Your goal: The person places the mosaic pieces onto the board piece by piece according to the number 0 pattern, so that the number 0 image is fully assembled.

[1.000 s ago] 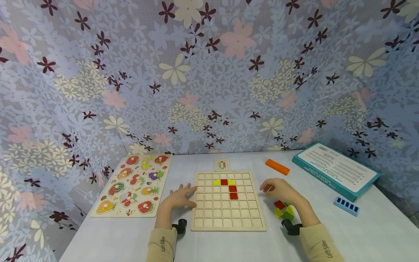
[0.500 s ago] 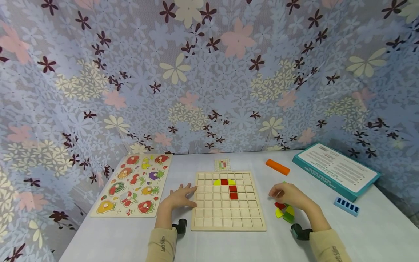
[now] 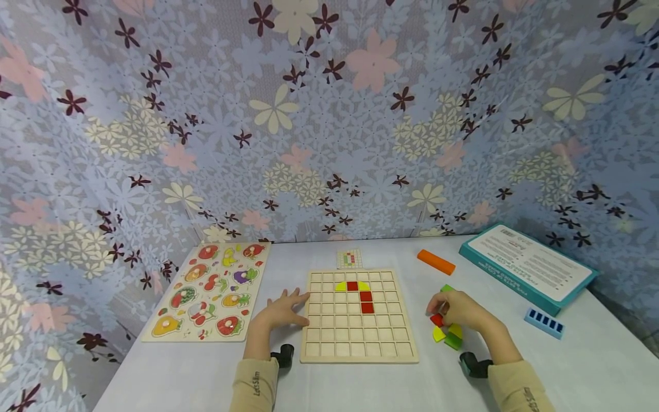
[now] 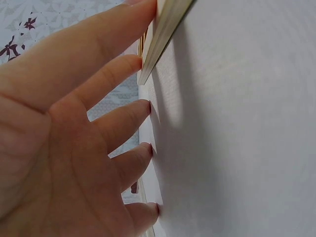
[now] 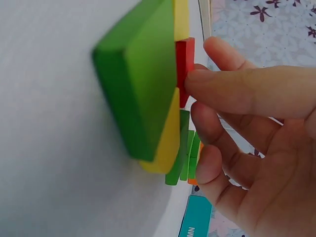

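Observation:
A wooden grid board (image 3: 334,335) lies mid-table, holding red square tiles (image 3: 366,301) and yellow rounded tiles (image 3: 341,287) in its upper cells. My left hand (image 3: 278,312) rests at the board's left edge, fingers spread; thumb and index finger touch the rim in the left wrist view. Right of the board, my right hand (image 3: 460,309) is over a small pile of blocks. Its thumb and index finger pinch a red block (image 5: 183,57). Close to it lie a green block (image 5: 140,84), a yellow block (image 5: 168,145) and further green blocks (image 5: 183,165), partly hidden by the hand.
A fruit puzzle board (image 3: 206,297) lies at left. Behind the grid stands a small pattern card (image 3: 350,258). An orange bar (image 3: 436,262), a teal box (image 3: 535,269) and a blue slotted piece (image 3: 544,323) are at right. A floral curtain (image 3: 329,143) hangs behind.
My right hand has moved away from the board's right edge, rightward and down to the pile, where its fingers have closed on the red block. My left hand has stayed put.

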`<state>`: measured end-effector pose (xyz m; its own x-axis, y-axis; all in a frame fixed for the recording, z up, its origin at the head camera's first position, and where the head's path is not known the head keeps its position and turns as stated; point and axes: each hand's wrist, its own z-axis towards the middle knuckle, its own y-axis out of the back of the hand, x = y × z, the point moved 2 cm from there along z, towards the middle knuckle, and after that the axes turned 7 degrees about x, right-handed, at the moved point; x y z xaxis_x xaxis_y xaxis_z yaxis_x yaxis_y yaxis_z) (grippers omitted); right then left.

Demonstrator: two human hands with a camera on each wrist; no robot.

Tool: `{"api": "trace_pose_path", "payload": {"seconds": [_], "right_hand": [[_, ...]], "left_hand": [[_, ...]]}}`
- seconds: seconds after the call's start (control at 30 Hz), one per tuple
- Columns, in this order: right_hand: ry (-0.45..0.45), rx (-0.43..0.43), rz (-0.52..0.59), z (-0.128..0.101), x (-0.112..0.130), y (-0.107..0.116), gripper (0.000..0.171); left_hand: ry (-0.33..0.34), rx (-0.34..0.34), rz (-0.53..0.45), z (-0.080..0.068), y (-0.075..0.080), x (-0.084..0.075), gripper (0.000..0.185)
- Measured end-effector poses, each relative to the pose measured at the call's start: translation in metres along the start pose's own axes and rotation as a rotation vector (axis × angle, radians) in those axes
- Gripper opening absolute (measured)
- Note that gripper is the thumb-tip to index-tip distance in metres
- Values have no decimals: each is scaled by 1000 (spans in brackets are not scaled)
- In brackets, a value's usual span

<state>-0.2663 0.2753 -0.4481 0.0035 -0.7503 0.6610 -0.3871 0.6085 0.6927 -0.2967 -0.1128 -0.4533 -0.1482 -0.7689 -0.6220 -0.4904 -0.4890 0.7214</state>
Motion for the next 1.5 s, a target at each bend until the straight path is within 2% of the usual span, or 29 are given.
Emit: {"api": "trace_pose_path", "payload": {"seconds": [0.33,0.63,0.97,1.17,1.5], "right_hand": [[9,-21,20,-1,2,0,26],[10,-34,-16,3,6,-1,29],[67,-55,-74,5,10,1,22],[47,-61,-62,10,9,0,22],[35,-130,-23,13,16,-4,22]], "left_hand": [[-2,1,-4,-1,0,0,69],[2,0,-12,0,0,1,69],[10,6,-16,0,1,1,69],[10,-2,-11,1,1,1,70],[15,-1,-4,1,0,1,69]]}}
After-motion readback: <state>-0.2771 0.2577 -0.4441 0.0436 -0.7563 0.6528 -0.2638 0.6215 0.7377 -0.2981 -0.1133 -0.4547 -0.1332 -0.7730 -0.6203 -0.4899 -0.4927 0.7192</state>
